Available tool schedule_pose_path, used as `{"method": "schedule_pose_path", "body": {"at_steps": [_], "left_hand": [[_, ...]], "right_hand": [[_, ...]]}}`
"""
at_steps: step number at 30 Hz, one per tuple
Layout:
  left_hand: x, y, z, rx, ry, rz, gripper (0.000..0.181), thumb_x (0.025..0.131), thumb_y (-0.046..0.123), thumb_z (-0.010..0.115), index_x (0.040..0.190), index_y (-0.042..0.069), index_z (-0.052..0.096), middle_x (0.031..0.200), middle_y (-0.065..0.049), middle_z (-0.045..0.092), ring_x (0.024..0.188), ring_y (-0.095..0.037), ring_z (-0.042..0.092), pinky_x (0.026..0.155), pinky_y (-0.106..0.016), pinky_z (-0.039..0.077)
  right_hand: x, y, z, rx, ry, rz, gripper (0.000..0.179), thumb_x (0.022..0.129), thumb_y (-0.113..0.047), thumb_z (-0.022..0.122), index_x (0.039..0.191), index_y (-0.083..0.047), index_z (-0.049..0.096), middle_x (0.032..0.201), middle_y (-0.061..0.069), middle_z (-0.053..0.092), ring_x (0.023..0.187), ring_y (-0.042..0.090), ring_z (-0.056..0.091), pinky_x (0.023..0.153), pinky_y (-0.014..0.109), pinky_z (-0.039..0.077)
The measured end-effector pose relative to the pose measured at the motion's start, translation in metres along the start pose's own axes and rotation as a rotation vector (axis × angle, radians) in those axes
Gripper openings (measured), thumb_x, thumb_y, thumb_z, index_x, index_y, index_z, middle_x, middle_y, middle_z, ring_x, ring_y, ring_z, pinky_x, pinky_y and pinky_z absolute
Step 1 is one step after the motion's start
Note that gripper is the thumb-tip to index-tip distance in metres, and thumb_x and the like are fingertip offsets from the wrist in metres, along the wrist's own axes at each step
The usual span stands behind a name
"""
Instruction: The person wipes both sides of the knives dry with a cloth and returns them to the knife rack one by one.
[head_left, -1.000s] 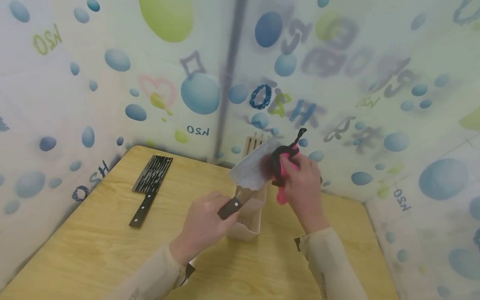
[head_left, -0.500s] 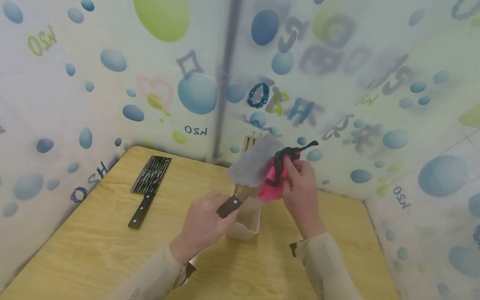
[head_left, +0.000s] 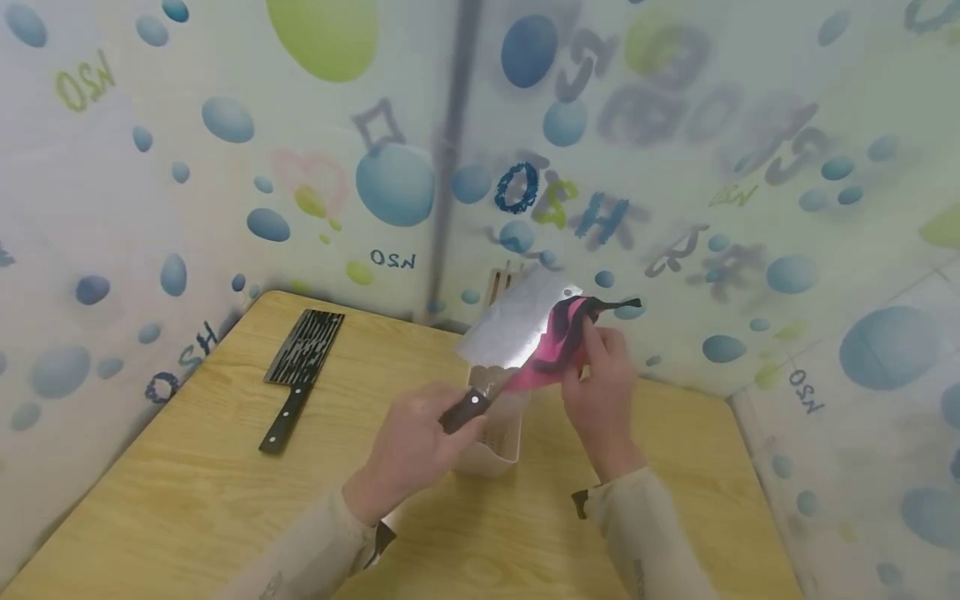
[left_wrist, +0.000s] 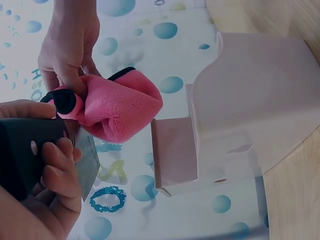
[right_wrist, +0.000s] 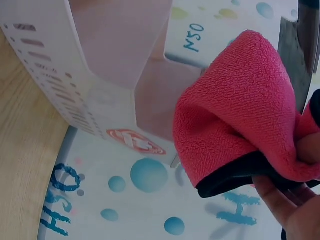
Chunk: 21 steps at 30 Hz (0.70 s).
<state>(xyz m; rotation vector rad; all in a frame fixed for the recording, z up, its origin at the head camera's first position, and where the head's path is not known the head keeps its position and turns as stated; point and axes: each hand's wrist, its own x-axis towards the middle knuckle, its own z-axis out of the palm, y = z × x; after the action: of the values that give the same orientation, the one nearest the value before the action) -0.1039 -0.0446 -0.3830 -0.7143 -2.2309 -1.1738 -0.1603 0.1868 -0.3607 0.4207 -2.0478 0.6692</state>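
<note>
My left hand grips the dark riveted handle of a cleaver, its broad blade raised up and away from me. A bright glare and a small hole near the far corner show on the blade. With my right hand I hold a bunched pink cloth with black edging, pinched between thumb and fingers. It lies along the blade's right edge and overlaps it in the head view. Close to the handle, the fluffy pink cloth hides part of the blade in the left wrist view.
A second cleaver with a black-streaked blade lies on the wooden table at the left. Behind and below my hands stands a pale plastic holder with slots. Patterned walls close in the table's back and sides.
The cloth has slid from the blade's far right part down along its right edge towards the handle, spreading out. The blade has tilted slightly and now catches light. My left hand keeps its grip.
</note>
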Motion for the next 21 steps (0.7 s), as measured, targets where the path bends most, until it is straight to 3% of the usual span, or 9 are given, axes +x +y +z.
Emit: {"method": "schedule_pose_path", "body": {"at_steps": [11, 17, 21], "left_hand": [[0.009, 0.004, -0.002, -0.018, -0.041, -0.036, 0.015, 0.086, 0.013, 0.079, 0.077, 0.007, 0.069, 0.07, 0.0, 0.063, 0.061, -0.008, 0.053, 0.054, -0.022, 0.043], [0.008, 0.011, -0.003, -0.108, -0.104, -0.057, 0.012, 0.09, 0.013, 0.077, 0.08, 0.009, 0.071, 0.07, 0.004, 0.062, 0.06, -0.003, 0.05, 0.051, -0.019, 0.043], [0.007, 0.014, -0.003, -0.161, -0.129, -0.048, 0.02, 0.093, 0.013, 0.075, 0.075, 0.015, 0.064, 0.064, 0.01, 0.051, 0.055, 0.001, 0.042, 0.047, -0.019, 0.037]], "right_hand": [[-0.01, -0.022, 0.0, 0.089, 0.001, -0.035, 0.041, 0.081, 0.015, 0.064, 0.121, 0.008, 0.067, 0.093, 0.021, 0.058, 0.078, 0.03, 0.056, 0.068, 0.038, 0.049], [0.0, -0.016, -0.002, 0.05, 0.027, -0.002, 0.039, 0.083, 0.013, 0.065, 0.122, 0.007, 0.065, 0.092, 0.022, 0.058, 0.079, 0.033, 0.058, 0.065, 0.041, 0.054], [0.004, -0.015, -0.005, 0.047, 0.037, 0.023, 0.036, 0.083, 0.013, 0.065, 0.118, 0.008, 0.063, 0.095, 0.023, 0.06, 0.084, 0.034, 0.059, 0.065, 0.043, 0.059]]}}
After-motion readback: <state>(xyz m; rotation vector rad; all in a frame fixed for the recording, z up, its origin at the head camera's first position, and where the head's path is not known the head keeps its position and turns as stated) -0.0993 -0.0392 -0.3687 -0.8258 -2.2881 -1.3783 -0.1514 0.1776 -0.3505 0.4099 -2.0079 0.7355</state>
